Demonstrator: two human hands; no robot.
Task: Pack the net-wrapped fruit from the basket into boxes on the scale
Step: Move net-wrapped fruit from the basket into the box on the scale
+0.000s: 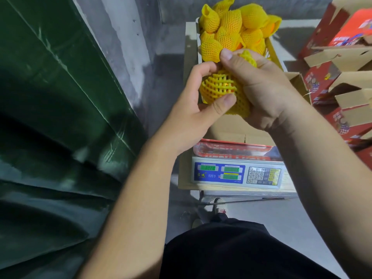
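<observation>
In the head view, a fruit sleeved in yellow foam netting (218,86) is held above the open brown cardboard box (231,125), which sits on the grey electronic scale (237,175) so that weight is read as it is filled. The fruit is cupped by the left hand (193,109), while the net's loose end is pinched by the right hand (259,87), probably for tidying. More netted fruit (231,31) is heaped in the container behind. Red printed cartons (342,63) are stacked at the right, within reach.

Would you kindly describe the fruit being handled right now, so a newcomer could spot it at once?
Start at the grey scale with green displays; an open cardboard box sits on it. Above the box, the left hand and right hand grip one net-wrapped fruit. Unlike the heaped fruit behind, it is held aloft.
</observation>
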